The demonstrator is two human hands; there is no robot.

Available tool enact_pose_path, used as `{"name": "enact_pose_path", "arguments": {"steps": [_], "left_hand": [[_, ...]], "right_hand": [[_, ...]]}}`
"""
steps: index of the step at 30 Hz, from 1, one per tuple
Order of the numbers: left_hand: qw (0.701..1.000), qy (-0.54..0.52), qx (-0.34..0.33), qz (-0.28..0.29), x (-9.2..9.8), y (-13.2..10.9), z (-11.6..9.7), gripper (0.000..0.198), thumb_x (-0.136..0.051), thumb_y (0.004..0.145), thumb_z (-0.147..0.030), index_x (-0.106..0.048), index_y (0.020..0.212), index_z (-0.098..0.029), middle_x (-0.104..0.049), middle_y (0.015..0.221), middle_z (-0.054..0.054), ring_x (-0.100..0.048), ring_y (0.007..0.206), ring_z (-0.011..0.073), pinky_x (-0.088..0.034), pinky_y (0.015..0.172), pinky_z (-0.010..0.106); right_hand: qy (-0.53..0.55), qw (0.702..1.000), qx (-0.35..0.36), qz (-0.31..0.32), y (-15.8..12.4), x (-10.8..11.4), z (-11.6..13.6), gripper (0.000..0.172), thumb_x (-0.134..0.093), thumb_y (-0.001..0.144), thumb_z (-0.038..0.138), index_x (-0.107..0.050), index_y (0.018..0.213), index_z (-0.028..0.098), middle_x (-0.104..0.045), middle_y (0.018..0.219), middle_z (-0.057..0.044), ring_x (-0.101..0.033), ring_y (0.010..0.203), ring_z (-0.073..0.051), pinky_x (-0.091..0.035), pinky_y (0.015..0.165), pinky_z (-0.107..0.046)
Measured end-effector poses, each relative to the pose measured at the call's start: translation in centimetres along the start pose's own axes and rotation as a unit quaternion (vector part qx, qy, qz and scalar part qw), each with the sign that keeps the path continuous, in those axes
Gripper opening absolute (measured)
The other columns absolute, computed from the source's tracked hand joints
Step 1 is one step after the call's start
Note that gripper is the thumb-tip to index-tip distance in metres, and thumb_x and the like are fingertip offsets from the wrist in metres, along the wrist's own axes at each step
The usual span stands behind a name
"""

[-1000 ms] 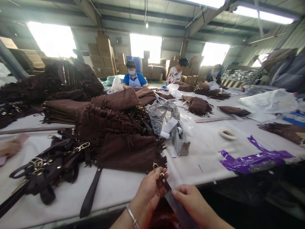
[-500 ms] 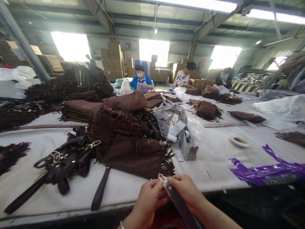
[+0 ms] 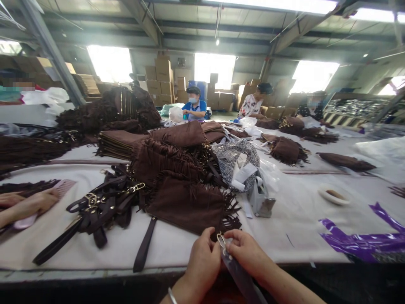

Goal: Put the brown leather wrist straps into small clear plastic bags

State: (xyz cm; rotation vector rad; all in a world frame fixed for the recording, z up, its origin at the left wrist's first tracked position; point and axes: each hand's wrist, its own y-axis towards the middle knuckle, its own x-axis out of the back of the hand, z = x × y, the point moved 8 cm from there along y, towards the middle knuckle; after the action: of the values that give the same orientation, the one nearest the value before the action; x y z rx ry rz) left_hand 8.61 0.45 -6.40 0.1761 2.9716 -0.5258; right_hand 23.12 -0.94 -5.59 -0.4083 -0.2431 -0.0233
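Observation:
My right hand [image 3: 248, 252] is closed on a dark brown wrist strap [image 3: 237, 272], its thumb and fingers just below the gold clip [image 3: 220, 240] at the top end. Beside the clip, my left hand [image 3: 202, 259] has its fingers curled in at the near corner of a brown fringed pouch [image 3: 186, 204]. What those left fingers hold is hidden. The pouch lies on the table, leaning on a heap of similar pouches [image 3: 167, 158]. A single strap loop [image 3: 144, 245] sticks out from under it. More straps with gold clips [image 3: 101, 207] lie piled to the left.
A co-worker's hands [image 3: 34, 207] work at the left with a pink comb [image 3: 65, 188] over brown fringe. Right of the pouches stand a tape dispenser [image 3: 261, 202] and a patterned bag [image 3: 232, 158]. A tape roll [image 3: 333, 195] and purple plastic [image 3: 363, 230] lie farther right.
The view has turned slightly left, so a co-worker's hands with a comb now show. My left fingers have shifted from beside the clip toward the pouch's corner; the right still grips the strap.

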Motion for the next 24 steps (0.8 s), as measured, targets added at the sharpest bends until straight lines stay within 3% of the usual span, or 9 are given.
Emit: {"name": "enact_pose_path", "arguments": {"steps": [3, 8, 10, 15, 21, 24], "left_hand": [[0.999, -0.012, 0.01, 0.039, -0.9, 0.2, -0.5, 0.03, -0.067, 0.068, -0.014, -0.07, 0.098, -0.019, -0.066, 0.06, 0.001, -0.061, 0.065, 0.0211, -0.046, 0.064, 0.028], [0.986, 0.154, -0.035, 0.046, -2.0, 0.7, -2.5, 0.022, -0.062, 0.064, -0.011, -0.07, 0.083, -0.018, -0.065, 0.058, 0.002, -0.058, 0.058, 0.019, -0.041, 0.055, 0.026], [0.983, 0.179, -0.015, 0.043, -2.2, 0.8, -2.8, 0.019, -0.062, 0.062, -0.01, -0.067, 0.078, -0.017, -0.065, 0.056, 0.001, -0.057, 0.056, 0.0181, -0.04, 0.051, 0.026], [0.988, 0.094, 0.095, 0.081, -2.8, 0.3, -1.7, 0.02, -0.064, 0.061, -0.012, -0.061, 0.08, -0.018, -0.066, 0.059, 0.001, -0.061, 0.051, 0.0188, -0.042, 0.043, 0.025], [0.987, 0.082, 0.085, 0.108, -2.6, 0.5, -0.4, 0.023, -0.068, 0.071, -0.03, -0.061, 0.089, -0.017, -0.073, 0.075, 0.007, -0.07, 0.069, 0.0234, -0.05, 0.048, 0.025], [0.989, 0.094, 0.07, 0.086, -2.2, 1.0, 0.4, 0.021, -0.065, 0.077, -0.034, -0.06, 0.088, -0.017, -0.073, 0.073, 0.007, -0.071, 0.066, 0.0238, -0.051, 0.048, 0.027]], "right_hand": [[-0.003, 1.0, 0.009, -0.027, -0.1, 0.8, -0.8, 0.031, -0.062, 0.069, 0.028, -0.063, 0.096, 0.013, -0.049, 0.053, 0.007, -0.048, 0.05, -0.012, -0.032, 0.047, -0.023], [0.003, 0.999, -0.001, -0.036, 0.2, 1.1, -0.7, 0.027, -0.061, 0.067, 0.024, -0.064, 0.091, 0.014, -0.05, 0.052, 0.007, -0.048, 0.049, -0.011, -0.034, 0.047, -0.023], [0.006, 0.999, -0.011, -0.035, 0.4, 1.0, -0.5, 0.025, -0.061, 0.066, 0.024, -0.064, 0.089, 0.014, -0.054, 0.053, 0.005, -0.051, 0.05, -0.012, -0.035, 0.047, -0.023], [-0.013, 0.998, -0.026, -0.057, 1.7, 0.9, -0.8, 0.018, -0.057, 0.064, 0.02, -0.064, 0.08, 0.016, -0.064, 0.058, 0.001, -0.057, 0.054, -0.014, -0.036, 0.047, -0.024], [-0.037, 0.994, -0.029, -0.097, 3.8, 0.8, -1.2, 0.023, -0.056, 0.062, 0.017, -0.065, 0.083, 0.016, -0.063, 0.056, 0.001, -0.057, 0.051, -0.015, -0.038, 0.047, -0.024], [-0.04, 0.994, -0.027, -0.096, 4.0, 0.6, -0.8, 0.022, -0.056, 0.065, 0.02, -0.065, 0.084, 0.014, -0.064, 0.059, 0.0, -0.058, 0.053, -0.016, -0.04, 0.048, -0.025]]}}
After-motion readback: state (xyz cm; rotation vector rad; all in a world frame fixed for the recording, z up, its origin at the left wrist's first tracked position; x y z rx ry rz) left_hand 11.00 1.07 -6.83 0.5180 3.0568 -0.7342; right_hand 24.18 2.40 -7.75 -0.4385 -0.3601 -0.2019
